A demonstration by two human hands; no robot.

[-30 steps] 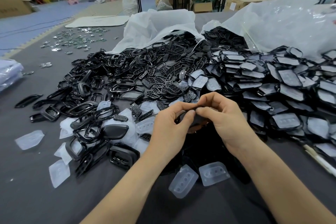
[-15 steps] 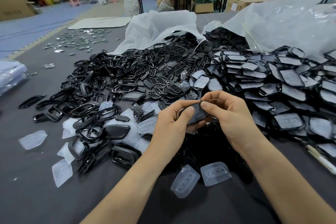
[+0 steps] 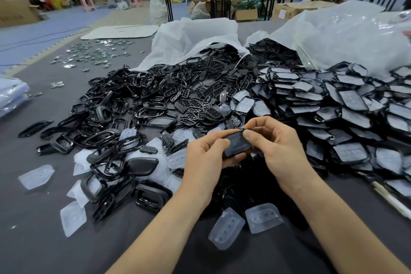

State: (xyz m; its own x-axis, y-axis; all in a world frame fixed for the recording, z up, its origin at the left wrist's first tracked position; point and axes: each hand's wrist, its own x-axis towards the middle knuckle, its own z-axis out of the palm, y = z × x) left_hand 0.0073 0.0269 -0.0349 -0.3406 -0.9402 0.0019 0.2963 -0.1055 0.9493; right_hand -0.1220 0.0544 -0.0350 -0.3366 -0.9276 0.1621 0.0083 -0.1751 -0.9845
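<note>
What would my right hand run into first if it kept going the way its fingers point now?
The right hand pinches the dark flat part. Pushing further leftward, it would probably meet the left hand, which holds the part's other end.

Both hands, left hand (image 3: 205, 158) and right hand (image 3: 281, 149), pinched a black plastic shell (image 3: 236, 143) above the desk (image 3: 33, 240). Heaps of black parts (image 3: 155, 95) lay beyond.
</note>
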